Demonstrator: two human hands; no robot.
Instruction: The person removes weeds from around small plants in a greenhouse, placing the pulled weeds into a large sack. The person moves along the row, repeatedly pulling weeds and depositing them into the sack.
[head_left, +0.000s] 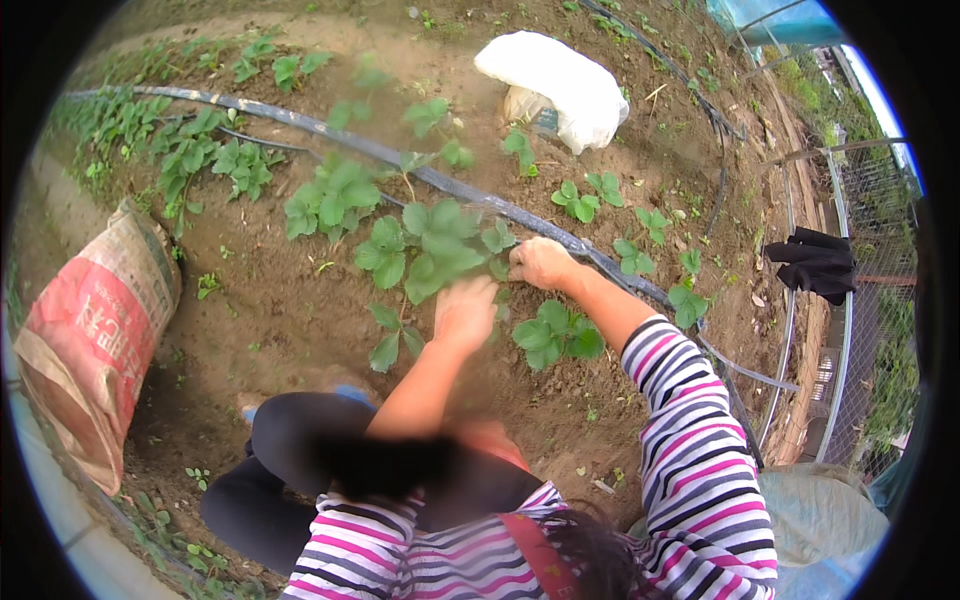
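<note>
Both of my bare hands reach into a strawberry plant (442, 232) that grows from brown soil. My left hand (466, 309) lies at the plant's lower edge, its fingertips pointing up under the leaves. Just to its right, my right hand (541, 262) has its fingers curled beside the small leaves, close to a black drip hose (487, 201). What either hand grips is hidden by leaves and fingers. Below my right hand stands a smaller strawberry plant (556, 335). Another leafy strawberry clump (334, 199) is up and left of my hands.
A white plastic bag (559, 82) sits on soil beyond the hose. At the left leans a red and tan woven sack (105, 337) bearing writing. A black cloth (811, 264) hangs on a metal rail by the wire-mesh fence (885, 315). More strawberry plants (187, 150) line the upper left.
</note>
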